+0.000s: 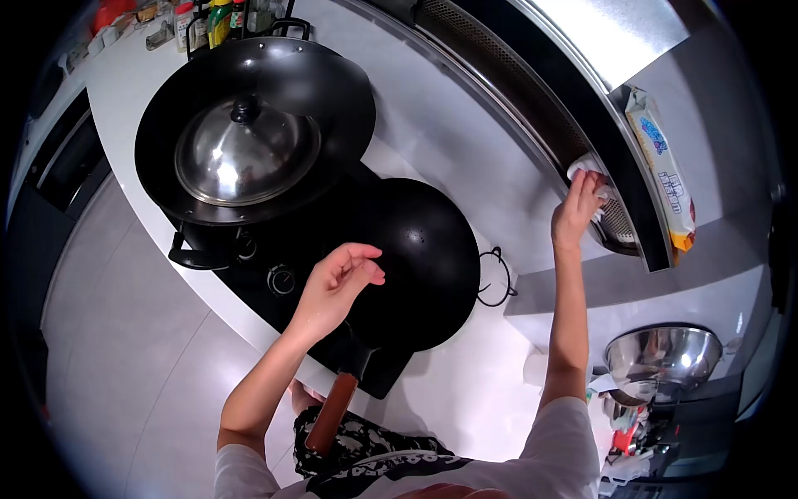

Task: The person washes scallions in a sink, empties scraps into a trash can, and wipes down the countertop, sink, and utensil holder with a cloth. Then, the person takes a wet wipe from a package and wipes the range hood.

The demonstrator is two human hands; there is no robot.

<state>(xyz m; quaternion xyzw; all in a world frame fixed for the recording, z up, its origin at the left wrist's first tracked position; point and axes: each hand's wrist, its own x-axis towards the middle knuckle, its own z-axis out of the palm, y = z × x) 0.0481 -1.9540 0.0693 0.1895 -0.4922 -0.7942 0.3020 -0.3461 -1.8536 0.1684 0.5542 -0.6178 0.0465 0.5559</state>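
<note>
My right hand (575,218) is raised to the range hood (499,79), its fingers closed on a crumpled white wipe (582,165). The wipe presses against the perforated metal strip along the hood's lower edge. My left hand (337,287) hangs over the stove, with nothing in it and its fingers loosely curved, thumb apart. Beneath it is a black wok (424,258), whose brown wooden handle (332,412) points toward my body.
A larger black wok (341,91) with a domed steel lid (249,158) inside stands at the left. A soft packet (662,166) lies along the hood. Steel bowls (665,358) stand at the right, bottles (219,23) at the back left, and a wire ring (496,279) beside the wok.
</note>
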